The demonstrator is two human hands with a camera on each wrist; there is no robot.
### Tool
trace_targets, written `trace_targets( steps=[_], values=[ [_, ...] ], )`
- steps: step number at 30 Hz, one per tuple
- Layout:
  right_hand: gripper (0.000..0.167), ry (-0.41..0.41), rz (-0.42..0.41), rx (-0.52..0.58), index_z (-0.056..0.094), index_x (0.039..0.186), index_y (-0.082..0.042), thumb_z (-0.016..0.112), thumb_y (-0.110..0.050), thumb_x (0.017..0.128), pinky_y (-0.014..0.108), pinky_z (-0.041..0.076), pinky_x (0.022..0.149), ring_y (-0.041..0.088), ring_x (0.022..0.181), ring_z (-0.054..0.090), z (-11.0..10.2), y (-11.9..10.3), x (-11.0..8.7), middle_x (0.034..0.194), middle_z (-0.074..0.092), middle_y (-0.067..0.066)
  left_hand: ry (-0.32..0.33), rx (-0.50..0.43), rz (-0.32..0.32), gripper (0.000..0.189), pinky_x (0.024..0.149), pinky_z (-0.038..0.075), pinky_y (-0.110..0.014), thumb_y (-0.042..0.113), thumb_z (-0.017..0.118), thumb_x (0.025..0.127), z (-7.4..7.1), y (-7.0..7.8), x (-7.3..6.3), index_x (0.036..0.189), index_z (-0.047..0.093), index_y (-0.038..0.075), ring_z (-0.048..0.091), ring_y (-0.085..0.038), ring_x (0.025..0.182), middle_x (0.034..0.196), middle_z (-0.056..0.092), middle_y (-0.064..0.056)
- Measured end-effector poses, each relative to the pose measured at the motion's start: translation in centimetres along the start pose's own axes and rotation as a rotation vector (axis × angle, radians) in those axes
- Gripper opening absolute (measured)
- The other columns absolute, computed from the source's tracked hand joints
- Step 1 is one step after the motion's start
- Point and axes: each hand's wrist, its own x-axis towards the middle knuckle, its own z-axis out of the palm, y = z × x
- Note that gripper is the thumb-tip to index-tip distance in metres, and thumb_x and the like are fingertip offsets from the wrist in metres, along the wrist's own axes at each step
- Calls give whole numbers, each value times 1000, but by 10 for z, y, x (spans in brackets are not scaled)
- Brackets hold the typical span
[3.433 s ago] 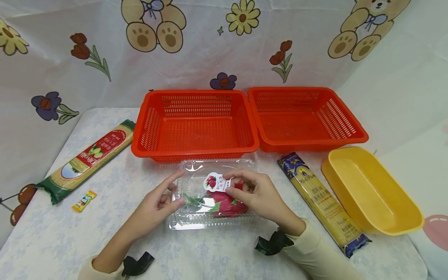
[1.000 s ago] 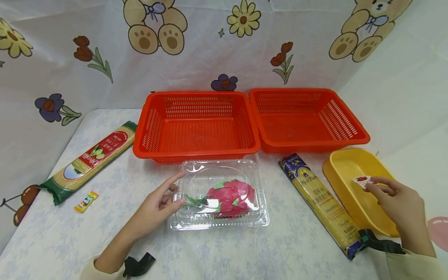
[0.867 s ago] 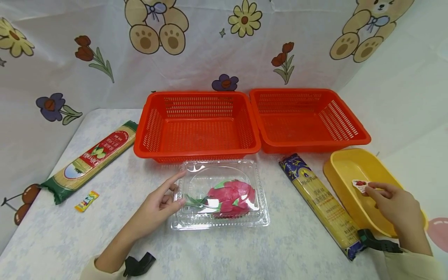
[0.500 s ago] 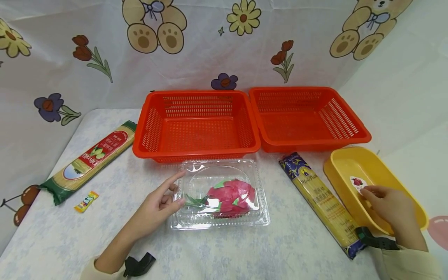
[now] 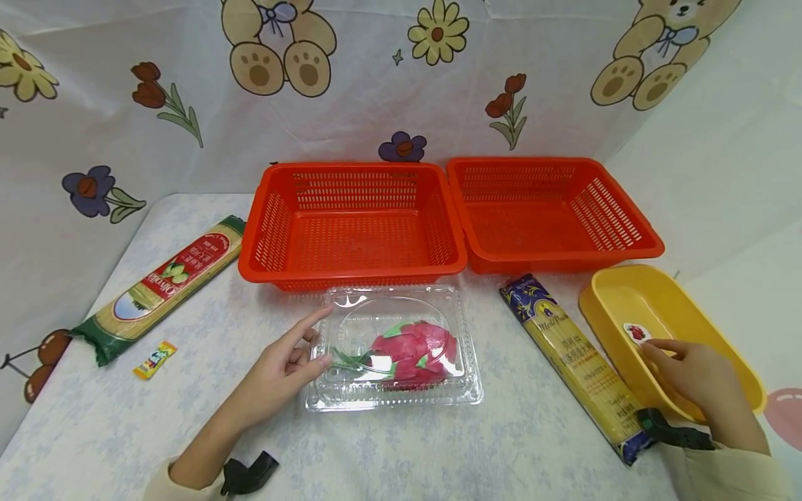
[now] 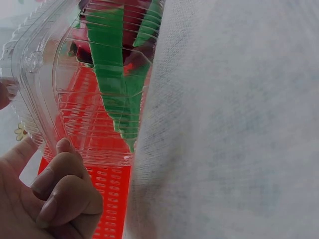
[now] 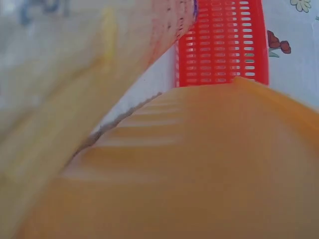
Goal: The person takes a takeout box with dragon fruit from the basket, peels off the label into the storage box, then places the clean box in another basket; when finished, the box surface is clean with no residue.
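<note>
My right hand (image 5: 698,379) pinches a small white sticker (image 5: 636,332) with a red fruit print. It reaches over the yellow basin (image 5: 689,313), the sticker lying over the inner side of its left wall; I cannot tell whether they touch. My left hand (image 5: 278,372) rests against the left edge of a clear plastic clamshell box (image 5: 370,313), thumb and index finger extended to it. A pink dragon fruit (image 5: 420,351) with green tips lies inside this closed box. In the left wrist view, other fingers (image 6: 70,191) are bent beside its rim. The right wrist view shows no hand.
Two red baskets (image 5: 351,271) (image 5: 564,261) stand side by side at the back. Between box and basin lies a blue-and-yellow spaghetti pack (image 5: 576,362). At left are a green-ended noodle pack (image 5: 166,278) and a small yellow packet (image 5: 154,360).
The right hand has carried the sticker from the box lid to the basin at right, then shifted it slightly left and down toward the basin's left wall. The left hand has stayed put.
</note>
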Motion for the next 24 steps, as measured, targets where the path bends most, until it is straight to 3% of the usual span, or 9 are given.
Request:
trace_targets(
  steps=[5, 14, 18, 21, 24],
  values=[
    [68, 3, -52, 22, 52, 132, 16, 47, -47, 107, 35, 43, 57, 27, 71, 57, -8, -7, -6, 81, 66, 15, -3, -1, -1, 68, 46, 35, -25, 19, 71, 98, 0, 1, 0, 156, 39, 37, 33, -3, 54, 115, 51, -15],
    [64, 204, -109, 55, 50, 136, 13, 51, -44, 107, 30, 45, 48, 25, 66, 55, -38, -31, -20, 85, 66, 20, 1, 13, -8, 70, 48, 37, -25, 16, 71, 98, 0, 1, 0, 156, 39, 38, 33, -4, 55, 113, 51, -14],
    [62, 259, -109, 137, 50, 140, 11, 52, -41, 106, 28, 50, 49, 28, 70, 58, -47, -43, -17, 101, 64, 31, 0, 20, -6, 70, 48, 37, -25, 15, 70, 98, 0, 1, 0, 156, 38, 38, 34, -4, 55, 113, 51, -14],
    [60, 256, -122, 172, 49, 143, 8, 52, -40, 107, 27, 51, 52, 30, 75, 60, -52, -50, -8, 113, 62, 35, -1, 23, -6, 70, 49, 38, -25, 17, 71, 98, 0, 1, 0, 156, 38, 38, 34, -4, 55, 113, 51, -14],
    [59, 209, -162, 176, 48, 143, 7, 50, -40, 107, 26, 51, 54, 29, 78, 59, -58, -54, 3, 114, 63, 34, 0, 24, -7, 69, 49, 38, -25, 19, 71, 98, 0, 2, -1, 156, 38, 38, 34, -4, 55, 114, 52, -14]
  ],
)
